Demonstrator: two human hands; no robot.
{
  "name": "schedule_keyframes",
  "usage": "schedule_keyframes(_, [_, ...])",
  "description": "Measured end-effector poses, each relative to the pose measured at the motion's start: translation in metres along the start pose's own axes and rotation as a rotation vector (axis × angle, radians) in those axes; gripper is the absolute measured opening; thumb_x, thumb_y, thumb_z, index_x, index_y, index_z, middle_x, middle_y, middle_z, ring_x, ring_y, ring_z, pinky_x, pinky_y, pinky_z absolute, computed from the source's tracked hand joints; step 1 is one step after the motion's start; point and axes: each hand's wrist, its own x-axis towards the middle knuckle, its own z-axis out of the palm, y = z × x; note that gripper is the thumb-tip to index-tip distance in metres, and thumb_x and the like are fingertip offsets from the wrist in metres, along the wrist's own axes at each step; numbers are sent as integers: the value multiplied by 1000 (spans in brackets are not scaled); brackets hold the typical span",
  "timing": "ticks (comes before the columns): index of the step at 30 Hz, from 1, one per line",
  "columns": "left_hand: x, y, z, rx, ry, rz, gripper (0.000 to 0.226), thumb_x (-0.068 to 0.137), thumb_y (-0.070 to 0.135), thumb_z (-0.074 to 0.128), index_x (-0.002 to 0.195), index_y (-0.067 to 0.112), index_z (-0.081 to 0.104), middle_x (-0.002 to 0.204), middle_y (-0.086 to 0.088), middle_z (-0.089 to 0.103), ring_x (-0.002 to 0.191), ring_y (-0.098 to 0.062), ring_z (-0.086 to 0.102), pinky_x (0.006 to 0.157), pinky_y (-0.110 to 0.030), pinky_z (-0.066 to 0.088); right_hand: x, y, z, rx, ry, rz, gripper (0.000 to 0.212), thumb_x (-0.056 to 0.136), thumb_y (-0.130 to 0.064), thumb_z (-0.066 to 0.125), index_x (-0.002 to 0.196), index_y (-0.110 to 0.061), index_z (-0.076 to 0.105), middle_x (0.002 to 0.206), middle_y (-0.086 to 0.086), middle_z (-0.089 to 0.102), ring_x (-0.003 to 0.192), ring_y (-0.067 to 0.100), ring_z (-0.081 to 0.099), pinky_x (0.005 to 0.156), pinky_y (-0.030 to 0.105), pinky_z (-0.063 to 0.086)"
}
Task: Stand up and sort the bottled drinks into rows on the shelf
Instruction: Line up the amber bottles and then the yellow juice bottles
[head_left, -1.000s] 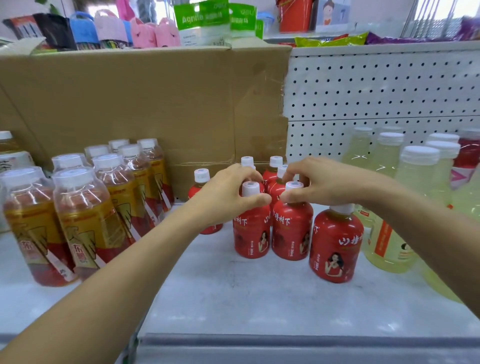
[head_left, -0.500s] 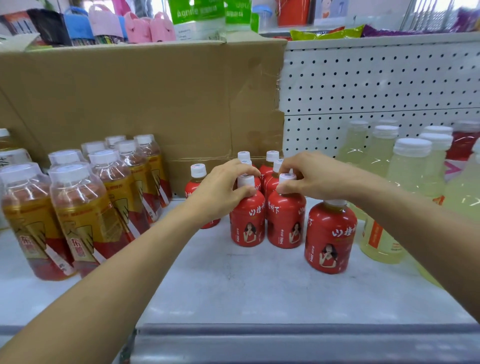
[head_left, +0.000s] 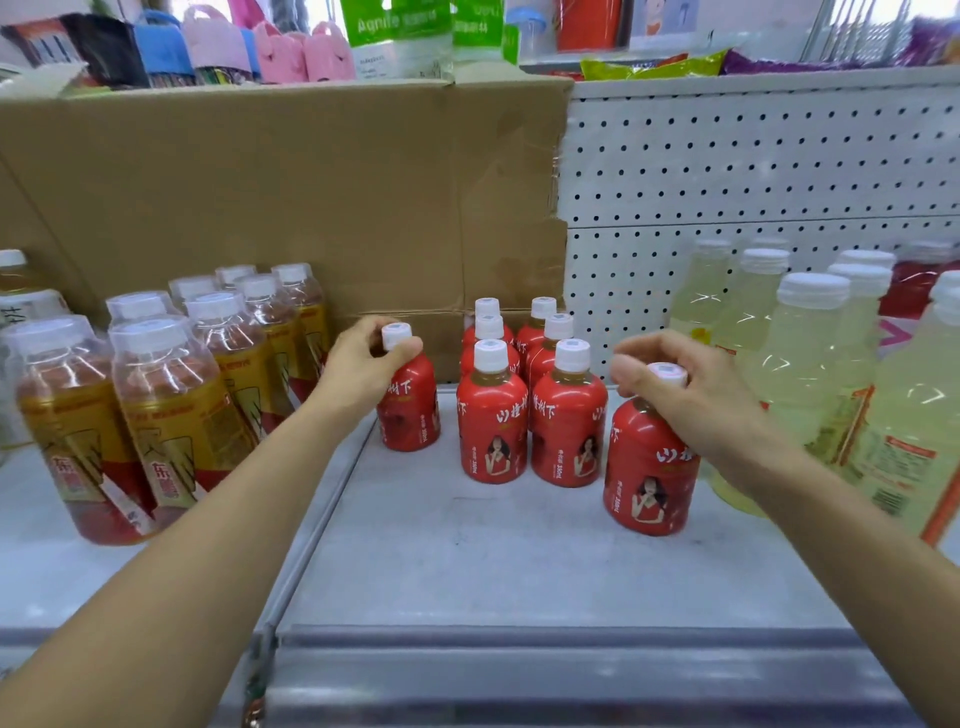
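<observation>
Both hands have been shifted outward off the front pair of the two tidy red rows (head_left: 492, 431). The white cap of a small red plastic bottle (head_left: 410, 415) standing apart on the left is pinched by the curled fingers (head_left: 366, 332) of the left hand (head_left: 358, 371), and that of a second red bottle (head_left: 649, 467), forward on the right, by the right hand (head_left: 696, 400). Each stray is gripped at the top, likely so that it can be slid upright along the grey metal shelf (head_left: 519, 561) into the rows.

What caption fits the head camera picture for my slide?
Left grip holds the left red bottle, right grip the right red bottle, flanking two tidy rows.
</observation>
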Motion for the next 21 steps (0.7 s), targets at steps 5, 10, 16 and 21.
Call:
schedule_keyframes(5, [-28,2,-18,-70,-122,21,32,94,28,65,124,18,60,115,0,71,104,-13,67,87,-27,53,-21,20,0,98,-5,20,18,91,-34,64,99,-17,67,97,4,73,88,18,69,82,38,53])
schedule_keyframes(10, [-73,18,-13,-291,-243,4,20,99,23,56,118,19,60,108,0,74,95,-14,70,85,-30,53,-28,16,11,164,-77,-4,17,91,-39,62,96,-24,66,90,-8,73,85,7,68,75,27,48])
schedule_keyframes(16, [-111,40,21,-402,-153,80,12,97,15,58,107,13,63,90,0,74,85,-10,66,74,-24,55,-41,12,31,61,-46,-45,25,88,-53,61,107,-37,57,117,-2,52,108,0,52,88,23,42])
schedule_keyframes(21, [-135,19,35,-299,-243,-59,70,71,64,76,127,31,48,126,5,61,112,-8,62,93,-28,53,-63,24,24,-118,-159,131,77,69,-56,81,121,-33,30,125,-2,45,108,11,53,83,23,42])
